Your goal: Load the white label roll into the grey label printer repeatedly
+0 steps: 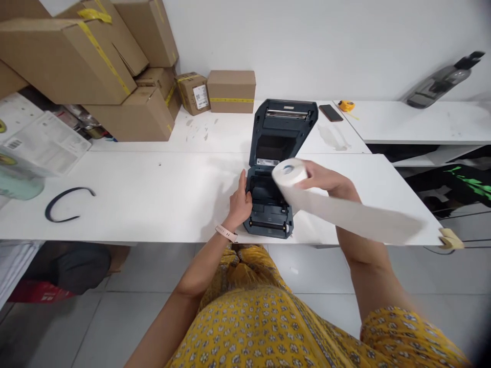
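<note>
A dark label printer (268, 199) stands on the white table (172, 194) with its lid (284, 128) raised. My left hand (241, 205) rests against the printer's left side, fingers apart, the index finger pointing up along the edge. A roll of white labels (288, 173) is held in my right hand (320, 176), over the right part of the printer's open bay. From the roll a long white strip (356, 217) trails to the right across my forearm; it is blurred.
Cardboard boxes (95, 61) are stacked at the back left, with a small box (232, 92) beside them. A black headband (49, 204) lies at left. Behind are a phone (330, 113), yellow tape measure (346, 106) and bottle (441, 84).
</note>
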Demonstrator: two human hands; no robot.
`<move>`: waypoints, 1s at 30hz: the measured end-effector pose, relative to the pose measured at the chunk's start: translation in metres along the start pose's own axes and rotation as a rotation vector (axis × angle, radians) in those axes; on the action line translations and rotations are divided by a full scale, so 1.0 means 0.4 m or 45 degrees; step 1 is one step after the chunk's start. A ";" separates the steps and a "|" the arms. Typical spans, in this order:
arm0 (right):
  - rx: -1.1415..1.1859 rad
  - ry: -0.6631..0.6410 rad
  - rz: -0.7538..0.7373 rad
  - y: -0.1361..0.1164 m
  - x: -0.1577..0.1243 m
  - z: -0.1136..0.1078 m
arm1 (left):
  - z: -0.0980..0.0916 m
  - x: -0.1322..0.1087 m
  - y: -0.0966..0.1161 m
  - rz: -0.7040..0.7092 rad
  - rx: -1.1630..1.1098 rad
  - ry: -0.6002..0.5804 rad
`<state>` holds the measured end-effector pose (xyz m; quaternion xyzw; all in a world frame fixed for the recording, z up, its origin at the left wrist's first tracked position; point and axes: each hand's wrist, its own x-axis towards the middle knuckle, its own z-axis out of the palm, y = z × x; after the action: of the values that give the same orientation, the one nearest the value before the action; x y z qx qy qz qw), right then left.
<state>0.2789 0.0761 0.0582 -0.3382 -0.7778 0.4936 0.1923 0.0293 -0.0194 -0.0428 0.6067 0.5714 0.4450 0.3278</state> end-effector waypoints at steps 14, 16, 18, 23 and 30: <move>-1.103 -0.420 0.286 0.001 0.177 0.155 | 0.000 0.003 -0.007 0.013 0.100 0.002; -1.083 -0.360 0.224 -0.016 0.158 0.145 | -0.001 0.002 -0.002 -0.001 0.103 -0.005; -0.947 -0.236 0.037 -0.061 0.123 0.128 | -0.002 0.002 0.003 -0.025 0.106 -0.008; -0.514 0.832 -0.560 -0.207 0.075 0.044 | -0.005 0.003 0.007 -0.052 0.097 0.003; -0.459 0.891 -0.530 -0.142 0.218 -0.095 | -0.014 -0.006 0.014 -0.013 0.064 0.026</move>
<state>0.2232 0.1465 0.1227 -0.3493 -0.7911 0.1568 0.4771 0.0266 -0.0231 -0.0359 0.6072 0.5889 0.4349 0.3088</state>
